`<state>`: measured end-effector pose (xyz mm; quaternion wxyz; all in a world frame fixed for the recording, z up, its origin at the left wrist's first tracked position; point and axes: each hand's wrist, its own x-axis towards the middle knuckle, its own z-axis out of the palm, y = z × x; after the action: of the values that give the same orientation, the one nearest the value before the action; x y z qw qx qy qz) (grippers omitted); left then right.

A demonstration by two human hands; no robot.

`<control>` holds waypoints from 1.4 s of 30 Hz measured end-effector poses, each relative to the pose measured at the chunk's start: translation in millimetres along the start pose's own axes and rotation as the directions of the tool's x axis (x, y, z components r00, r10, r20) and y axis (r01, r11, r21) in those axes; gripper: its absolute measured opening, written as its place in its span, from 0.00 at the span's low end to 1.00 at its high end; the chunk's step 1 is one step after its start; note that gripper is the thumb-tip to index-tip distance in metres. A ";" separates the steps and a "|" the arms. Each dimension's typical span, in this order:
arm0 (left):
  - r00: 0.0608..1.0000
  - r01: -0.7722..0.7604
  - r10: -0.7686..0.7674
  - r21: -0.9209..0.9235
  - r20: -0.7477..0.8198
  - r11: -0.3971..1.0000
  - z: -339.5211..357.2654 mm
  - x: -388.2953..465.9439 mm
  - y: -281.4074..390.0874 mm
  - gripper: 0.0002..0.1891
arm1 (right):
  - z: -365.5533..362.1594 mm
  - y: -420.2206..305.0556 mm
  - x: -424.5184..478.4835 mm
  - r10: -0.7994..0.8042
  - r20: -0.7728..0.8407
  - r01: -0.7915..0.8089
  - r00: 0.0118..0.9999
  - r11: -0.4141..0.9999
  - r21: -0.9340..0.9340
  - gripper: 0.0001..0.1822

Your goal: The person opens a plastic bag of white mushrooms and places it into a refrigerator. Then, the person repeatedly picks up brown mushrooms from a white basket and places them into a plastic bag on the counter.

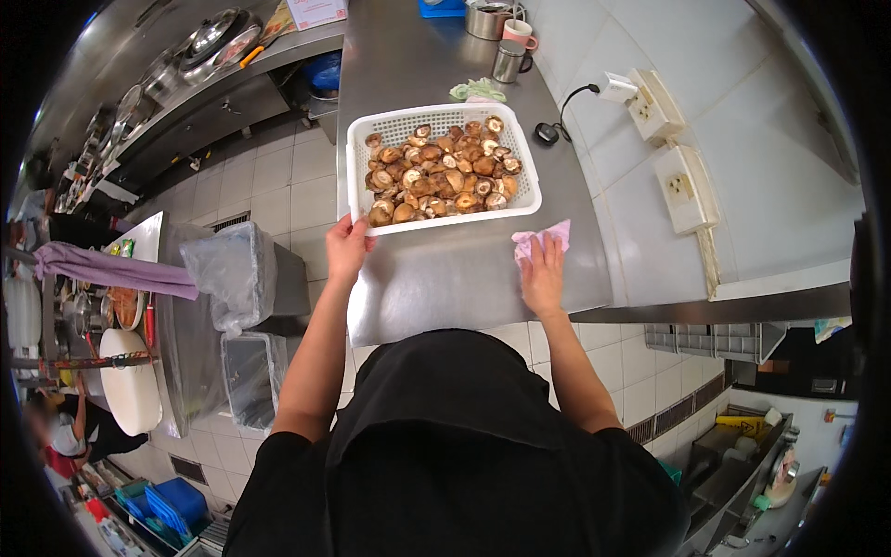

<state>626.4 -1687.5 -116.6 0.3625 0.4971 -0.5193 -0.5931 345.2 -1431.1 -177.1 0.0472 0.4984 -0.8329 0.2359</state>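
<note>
A white plastic basket (445,224) with perforated walls stands on the stainless steel counter (431,278). Brown mushrooms (438,174), likely shiitake, cover most of its floor, some with their pale undersides up. My left hand (348,246) grips the basket's near left corner, thumb over the rim. Flat on the metal, my right hand (543,273) presses a pink cloth (559,235) just off the basket's near right corner. Part of that cloth is hidden under my fingers.
Beyond the basket lies a crumpled pale green cloth (477,90). A lidded metal mug (510,61), a pink-and-white cup (518,33) and a steel pot (484,21) stand behind. A black cable (567,104) hangs from a wall socket. Plastic-lined bins (240,271) are left; a person (76,425) is far left.
</note>
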 end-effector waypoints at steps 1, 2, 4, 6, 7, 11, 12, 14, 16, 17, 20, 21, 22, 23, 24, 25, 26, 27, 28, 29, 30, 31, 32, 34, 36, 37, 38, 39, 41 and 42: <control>1.000 0.005 -0.005 0.005 0.011 1.000 -0.2 0.8 -1.0 0.12 | 1.0 0.2 0.5 -0.010 -0.008 0.010 1.000 1.000 0.003 0.27; 1.000 0.010 -0.010 0.011 0.022 1.000 -0.9 1.3 -2.1 0.12 | 0.9 0.7 -0.2 -0.006 -0.006 0.006 1.000 1.000 0.004 0.27; 1.000 -0.001 0.000 0.008 0.031 1.000 -1.7 2.1 -3.5 0.12 | -1.7 -0.4 -0.4 0.000 -0.002 0.000 1.000 1.000 0.006 0.27; 0.999 -0.011 0.011 -0.011 0.045 1.000 -1.9 2.0 -2.8 0.12 | -0.3 -1.7 0.5 0.009 -0.008 -0.009 1.000 1.000 0.014 0.27; 0.999 -0.008 0.008 -0.002 0.044 1.000 -2.0 1.3 -1.4 0.12 | -0.1 -1.6 0.3 0.016 -0.010 -0.016 1.000 1.000 0.014 0.27; 0.999 -0.006 0.006 0.001 0.052 1.000 -2.6 0.8 1.8 0.12 | -0.1 -2.2 1.4 0.025 -0.023 -0.024 0.999 0.999 0.036 0.28; 0.998 -0.007 0.007 -0.008 0.057 1.000 -2.8 1.6 1.4 0.12 | -1.0 -1.7 1.9 0.023 -0.030 -0.021 0.999 0.999 0.034 0.29; 0.997 -0.017 0.014 0.035 0.080 0.999 -5.2 2.9 1.0 0.12 | -0.9 -3.0 2.6 0.028 -0.032 -0.028 0.999 0.999 0.030 0.29; 0.996 -0.031 0.026 0.057 0.082 0.998 -4.5 2.1 1.3 0.11 | -2.5 -3.3 3.9 0.043 -0.019 -0.043 0.999 0.999 0.022 0.29; 0.997 -0.041 0.036 0.061 0.074 0.997 -3.8 1.0 1.2 0.11 | -2.8 -3.5 5.6 0.043 -0.020 -0.043 0.999 0.999 0.014 0.29; 0.998 -0.043 0.040 0.057 0.055 0.997 0.1 -4.0 2.2 0.10 | -2.7 -2.4 8.4 0.048 -0.021 -0.048 0.999 0.999 -0.007 0.29; 0.998 -0.040 0.038 0.055 0.049 0.998 -0.3 -5.2 1.6 0.10 | -2.2 -2.0 9.1 0.049 -0.022 -0.049 0.999 0.999 -0.010 0.28; 0.997 -0.042 0.037 0.082 0.062 0.996 -2.0 -5.8 0.7 0.10 | -1.7 -1.4 9.8 0.050 -0.024 -0.050 0.998 0.999 -0.013 0.28; 0.997 -0.043 0.035 0.109 0.075 0.993 -4.2 -6.5 0.2 0.11 | -1.4 -0.8 10.3 0.053 -0.023 -0.054 0.998 0.998 -0.013 0.28; 0.996 -0.046 0.034 0.137 0.088 0.989 -5.1 -7.8 0.6 0.11 | -1.4 -0.1 11.1 0.057 -0.022 -0.058 0.998 0.998 -0.011 0.28; 0.996 -0.040 0.029 0.130 0.086 0.991 -5.2 -10.2 0.5 0.11 | -1.3 0.9 12.4 0.061 -0.022 -0.061 0.998 0.998 -0.010 0.28; 0.996 -0.035 0.025 0.122 0.085 0.992 -5.5 -13.4 0.2 0.11 | -1.3 2.1 14.2 0.059 -0.021 -0.059 0.998 0.998 -0.006 0.27; 0.996 -0.031 0.021 0.117 0.088 0.993 -5.3 -16.2 1.4 0.11 | -0.5 3.8 15.6 0.061 -0.023 -0.061 0.998 0.998 -0.002 0.27; 0.996 -0.025 0.012 0.153 0.085 0.988 -5.9 -20.4 2.4 0.11 | 0.1 5.9 17.2 0.063 -0.025 -0.063 0.998 0.998 0.002 0.27; 0.997 -0.019 0.004 0.189 0.081 0.982 -7.3 -25.8 3.5 0.11 | 0.2 9.8 19.2 0.058 -0.014 -0.058 0.998 0.998 0.032 0.26; 0.997 -0.014 -0.004 0.225 0.076 0.974 -9.1 -32.3 5.6 0.11 | 0.0 15.8 21.3 0.052 -0.003 -0.052 0.999 0.997 0.063 0.25; 0.996 0.006 -0.024 0.222 0.082 0.975 -11.6 -39.7 6.8 0.10 | -1.3 20.6 22.0 0.047 0.009 -0.048 0.999 0.995 0.092 0.24; 0.995 0.025 -0.045 0.219 0.088 0.975 -14.2 -47.6 9.0 0.10 | -3.6 27.0 24.2 0.109 0.019 -0.110 0.994 0.975 0.192 0.22; 0.993 0.076 -0.089 0.153 0.083 0.985 -21.0 -65.4 14.4 0.09 | -14.4 27.5 33.9 0.221 0.058 -0.227 0.973 0.895 0.385 0.19; 0.991 0.085 -0.104 0.208 0.079 0.974 -35.4 -74.3 6.6 0.08 | -29.4 13.2 38.1 0.262 0.043 -0.254 0.964 0.864 0.435 0.18; 0.991 0.087 -0.107 0.233 0.077 0.969 -32.0 -71.6 5.9 0.08 | -40.2 13.0 51.2 0.280 0.033 -0.263 0.960 0.848 0.460 0.17; 0.988 0.090 -0.116 0.233 0.100 0.968 -28.3 -69.0 4.4 0.09 | -46.5 15.6 63.3 0.245 0.051 -0.243 0.968 0.871 0.426 0.17; 0.984 0.143 -0.159 0.167 0.086 0.976 -35.6 -78.2 1.1 0.10 | -47.7 6.8 56.3 0.220 0.074 -0.231 0.973 0.891 0.391 0.17; 0.967 0.244 -0.246 0.035 0.067 0.969 -49.1 -95.3 -2.9 0.13 | -41.9 -0.7 36.0 0.187 0.113 -0.214 0.976 0.927 0.310 0.18; 0.931 0.347 -0.343 -0.013 0.121 0.938 -41.4 -90.1 2.9 0.17 | -39.4 8.4 44.1 0.172 0.122 -0.199 0.977 0.944 0.264 0.18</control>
<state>688.1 -1613.4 -93.2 0.2301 0.5387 -0.4341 -0.6844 309.9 -1446.2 -131.4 -0.0855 0.4303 -0.8367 0.3278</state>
